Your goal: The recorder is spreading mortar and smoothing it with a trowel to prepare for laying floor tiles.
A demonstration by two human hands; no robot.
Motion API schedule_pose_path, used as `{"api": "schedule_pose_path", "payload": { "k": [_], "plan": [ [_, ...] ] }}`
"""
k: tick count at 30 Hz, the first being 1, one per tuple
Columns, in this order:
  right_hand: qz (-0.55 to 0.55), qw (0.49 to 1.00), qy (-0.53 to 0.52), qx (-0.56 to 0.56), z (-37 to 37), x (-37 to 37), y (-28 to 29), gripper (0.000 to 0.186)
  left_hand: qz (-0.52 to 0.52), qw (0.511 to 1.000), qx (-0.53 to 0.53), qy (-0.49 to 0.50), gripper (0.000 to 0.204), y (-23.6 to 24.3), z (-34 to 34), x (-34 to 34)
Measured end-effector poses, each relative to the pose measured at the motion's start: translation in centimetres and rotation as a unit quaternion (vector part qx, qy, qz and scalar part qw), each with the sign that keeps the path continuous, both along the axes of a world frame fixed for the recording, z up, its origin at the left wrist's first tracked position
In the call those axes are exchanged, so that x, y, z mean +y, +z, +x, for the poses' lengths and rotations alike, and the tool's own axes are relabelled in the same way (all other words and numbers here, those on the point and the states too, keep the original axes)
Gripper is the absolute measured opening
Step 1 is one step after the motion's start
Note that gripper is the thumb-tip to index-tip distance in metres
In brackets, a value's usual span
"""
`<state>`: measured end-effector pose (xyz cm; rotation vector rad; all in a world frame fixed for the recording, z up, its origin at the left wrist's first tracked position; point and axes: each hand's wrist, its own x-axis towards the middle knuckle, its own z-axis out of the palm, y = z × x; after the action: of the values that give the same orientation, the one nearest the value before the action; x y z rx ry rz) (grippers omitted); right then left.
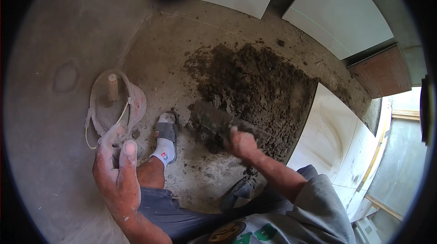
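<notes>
We are gripping the trowel [225, 123] with our right hand [241, 143], fingers wrapped round its handle, at the near edge of the mortar heap [255, 84]. It is looking stiff and heavy (the damp mortar clings), while our left hand [116, 162] is hovering open-fingered near the bucket [136, 100], left of the heap.

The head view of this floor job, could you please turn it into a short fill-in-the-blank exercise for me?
1. The right hand holds a flat tool against the dark pile of ____.
2. A wooden handle stands inside the ____ near the left hand.
3. The left hand is open and holds ____.
4. The foot beside the bucket wears a white sock and a grey ____.

Missing words: mortar; bucket; nothing; sandal
</notes>
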<state>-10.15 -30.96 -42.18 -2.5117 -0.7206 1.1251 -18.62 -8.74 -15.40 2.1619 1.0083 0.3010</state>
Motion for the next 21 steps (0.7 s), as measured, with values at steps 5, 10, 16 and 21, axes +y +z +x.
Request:
{"api": "schedule_pose_path", "payload": {
  "k": [5, 10, 16, 21],
  "plan": [
    [-0.04, 0.993, 0.103, 0.038, -3.4, -2.2, -3.2, 0.043, 0.011, 0.999, -0.026, -0.015, 0.043, -0.3, 0.2, 0.8],
    [-0.051, 0.998, -0.002, -0.033, 4.3, -4.8, 1.3, 0.047, 0.017, 0.999, -0.041, -0.016, 0.043, 0.5, 0.4, 0.7],
    [-0.056, 0.967, -0.12, -0.216, 18.4, -7.4, -0.9, 0.051, 0.044, 0.999, -0.024, -0.014, 0.044, -0.6, 0.3, 1.2],
    [-0.045, 0.97, -0.138, -0.197, 22.5, -7.7, -3.5, 0.049, -0.017, 0.998, 0.032, -0.048, 0.05, -0.2, 0.8, 0.9]
  ]
}}
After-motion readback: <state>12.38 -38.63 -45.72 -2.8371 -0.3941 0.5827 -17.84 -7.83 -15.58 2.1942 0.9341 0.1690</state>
